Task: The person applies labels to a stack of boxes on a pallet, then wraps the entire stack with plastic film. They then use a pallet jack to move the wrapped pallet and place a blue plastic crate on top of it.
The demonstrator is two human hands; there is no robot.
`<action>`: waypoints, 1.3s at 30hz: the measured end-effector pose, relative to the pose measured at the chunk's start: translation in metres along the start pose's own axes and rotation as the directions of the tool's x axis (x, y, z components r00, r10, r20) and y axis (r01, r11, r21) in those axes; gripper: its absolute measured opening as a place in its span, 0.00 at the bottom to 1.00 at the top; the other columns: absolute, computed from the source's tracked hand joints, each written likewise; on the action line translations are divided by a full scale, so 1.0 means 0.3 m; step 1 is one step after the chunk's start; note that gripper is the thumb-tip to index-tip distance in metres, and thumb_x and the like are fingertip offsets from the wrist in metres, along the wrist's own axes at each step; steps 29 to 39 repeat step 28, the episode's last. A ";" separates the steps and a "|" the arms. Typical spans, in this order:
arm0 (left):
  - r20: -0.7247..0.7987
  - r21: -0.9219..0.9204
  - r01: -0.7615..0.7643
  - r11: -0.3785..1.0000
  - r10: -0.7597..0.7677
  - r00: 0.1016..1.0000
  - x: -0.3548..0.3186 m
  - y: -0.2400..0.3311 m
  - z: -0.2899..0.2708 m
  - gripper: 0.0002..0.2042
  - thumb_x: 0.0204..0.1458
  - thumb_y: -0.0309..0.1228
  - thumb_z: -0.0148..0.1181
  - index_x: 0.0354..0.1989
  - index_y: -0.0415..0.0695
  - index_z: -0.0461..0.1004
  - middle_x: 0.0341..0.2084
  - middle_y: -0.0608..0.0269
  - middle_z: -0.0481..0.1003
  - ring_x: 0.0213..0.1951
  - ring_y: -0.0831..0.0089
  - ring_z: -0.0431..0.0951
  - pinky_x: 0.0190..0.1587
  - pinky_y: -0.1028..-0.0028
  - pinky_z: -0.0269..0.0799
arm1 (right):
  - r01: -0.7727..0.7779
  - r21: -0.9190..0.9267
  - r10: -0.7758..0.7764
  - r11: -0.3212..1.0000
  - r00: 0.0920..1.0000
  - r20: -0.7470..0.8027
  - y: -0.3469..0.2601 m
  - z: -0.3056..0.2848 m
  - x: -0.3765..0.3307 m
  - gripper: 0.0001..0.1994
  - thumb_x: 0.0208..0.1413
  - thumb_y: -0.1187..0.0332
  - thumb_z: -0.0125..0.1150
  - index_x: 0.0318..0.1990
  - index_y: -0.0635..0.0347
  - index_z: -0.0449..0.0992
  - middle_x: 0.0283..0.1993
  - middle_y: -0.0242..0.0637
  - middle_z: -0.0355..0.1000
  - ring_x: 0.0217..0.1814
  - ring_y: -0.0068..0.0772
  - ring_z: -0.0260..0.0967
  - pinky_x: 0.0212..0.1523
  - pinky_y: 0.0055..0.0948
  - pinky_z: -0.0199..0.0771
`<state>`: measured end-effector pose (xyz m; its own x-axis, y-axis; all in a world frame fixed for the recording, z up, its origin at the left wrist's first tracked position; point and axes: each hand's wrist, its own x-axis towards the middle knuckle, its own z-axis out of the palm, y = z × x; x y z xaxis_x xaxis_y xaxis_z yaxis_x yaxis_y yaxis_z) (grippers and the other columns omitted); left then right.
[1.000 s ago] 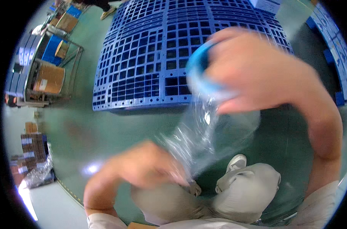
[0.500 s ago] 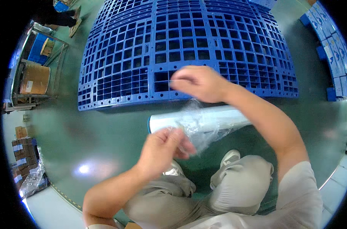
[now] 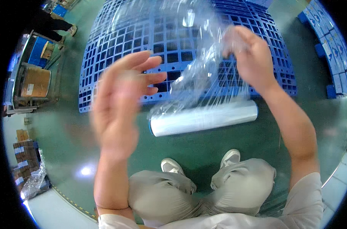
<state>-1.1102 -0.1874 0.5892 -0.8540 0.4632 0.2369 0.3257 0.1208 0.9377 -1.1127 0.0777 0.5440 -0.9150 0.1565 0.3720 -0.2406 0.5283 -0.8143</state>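
Observation:
A roll of clear stretch film (image 3: 204, 120) with blue ends lies crosswise on the green floor, between my feet and a large blue plastic pallet (image 3: 173, 57). From the roll a loose sheet of transparent film (image 3: 204, 68) rises and spreads over the pallet's near part. My right hand (image 3: 248, 53) is raised above the pallet's right half, its fingers closed on the film's edge. My left hand (image 3: 124, 99), blurred by motion, is lifted left of the roll with its fingers apart. It holds nothing that I can see.
Blue-and-white cartons (image 3: 339, 57) are stacked at the far right. At the left stands a metal rack (image 3: 18, 87) with a brown drum (image 3: 36, 82). Brown boxes (image 3: 24, 156) are piled below it, partly under clear plastic. Another person's legs (image 3: 53, 24) show at the upper left.
Both hands have risen from near the roll: my right one up and to the right, my left one up and to the left. The film now stretches up over the pallet, and the roll is uncovered by my arm.

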 end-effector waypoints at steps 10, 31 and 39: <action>0.137 0.650 0.369 0.665 -0.580 0.803 -0.110 -0.613 0.115 0.21 0.53 0.41 0.60 0.49 0.37 0.71 0.40 0.40 0.75 0.41 0.45 0.77 0.42 0.58 0.74 | -0.567 0.351 0.534 0.745 0.823 0.194 0.084 0.059 0.308 0.09 0.55 0.67 0.62 0.40 0.61 0.73 0.36 0.35 0.73 0.39 0.25 0.70 0.45 0.24 0.73; -0.286 0.480 0.351 0.804 -0.235 0.929 0.216 -0.649 0.019 0.11 0.57 0.36 0.55 0.38 0.41 0.78 0.36 0.43 0.78 0.40 0.52 0.79 0.44 0.61 0.72 | 0.152 -0.321 -0.137 0.935 0.988 0.069 0.223 0.089 0.709 0.22 0.55 0.54 0.62 0.57 0.47 0.74 0.58 0.45 0.70 0.53 0.53 0.72 0.64 0.42 0.62; -0.286 0.480 0.351 0.804 -0.235 0.929 0.216 -0.649 0.019 0.11 0.57 0.36 0.55 0.38 0.41 0.78 0.36 0.43 0.78 0.40 0.52 0.79 0.44 0.61 0.72 | 0.152 -0.321 -0.137 0.935 0.988 0.069 0.223 0.089 0.709 0.22 0.55 0.54 0.62 0.57 0.47 0.74 0.58 0.45 0.70 0.53 0.53 0.72 0.64 0.42 0.62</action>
